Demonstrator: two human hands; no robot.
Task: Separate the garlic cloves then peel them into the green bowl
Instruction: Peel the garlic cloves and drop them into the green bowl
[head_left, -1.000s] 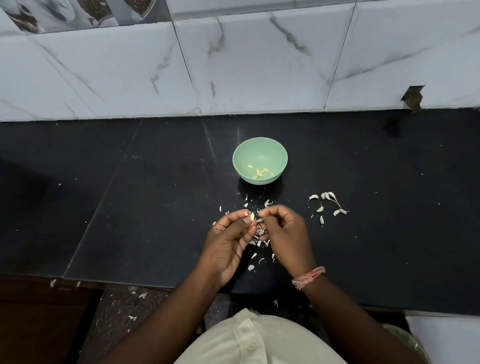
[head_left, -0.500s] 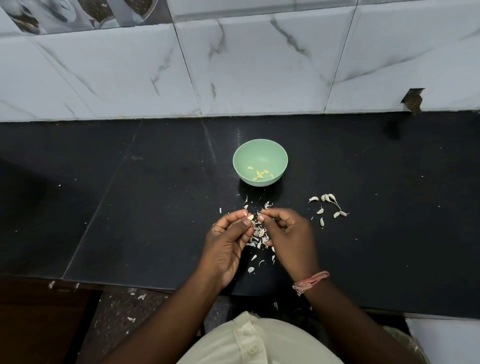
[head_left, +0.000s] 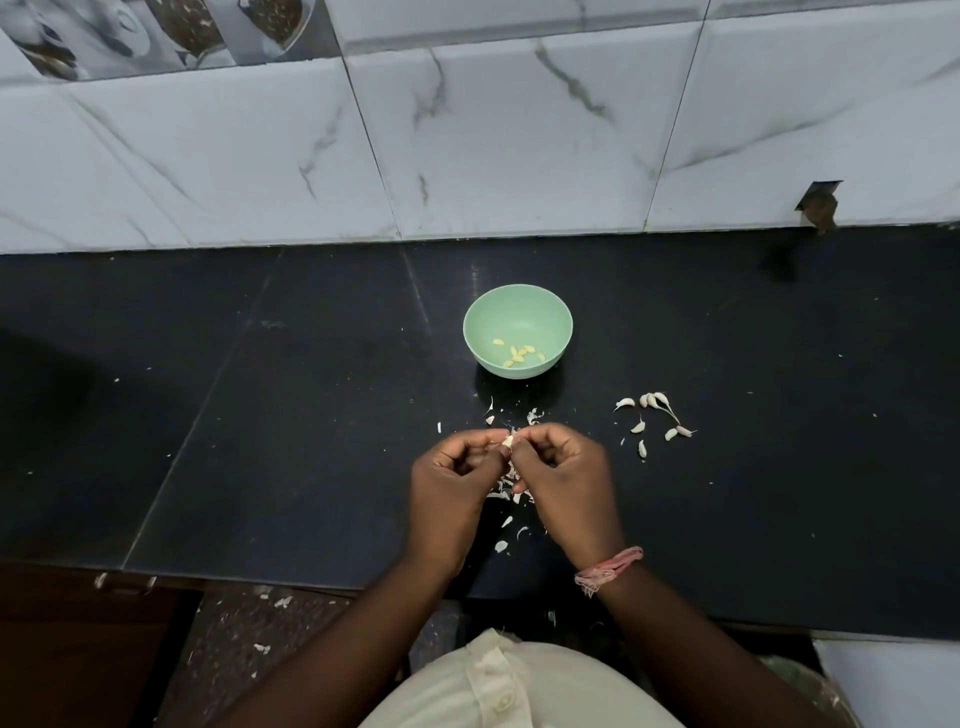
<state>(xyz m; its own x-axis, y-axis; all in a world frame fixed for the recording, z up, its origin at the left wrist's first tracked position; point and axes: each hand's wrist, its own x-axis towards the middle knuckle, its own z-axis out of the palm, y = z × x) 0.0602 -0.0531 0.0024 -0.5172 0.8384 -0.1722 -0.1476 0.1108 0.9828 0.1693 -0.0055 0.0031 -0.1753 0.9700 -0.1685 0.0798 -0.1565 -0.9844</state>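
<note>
Pale garlic clove (head_left: 508, 441) pinched between curled left hand (head_left: 453, 480) and right hand (head_left: 563, 480), knuckles up.

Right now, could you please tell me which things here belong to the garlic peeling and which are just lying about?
Part of the job:
- garlic clove, pinched between left hand and right hand
- green bowl holding peeled cloves
- unpeeled cloves on the counter

Just lying about:
- skin scraps under the hands
- thread wristband
- tiled wall
</note>
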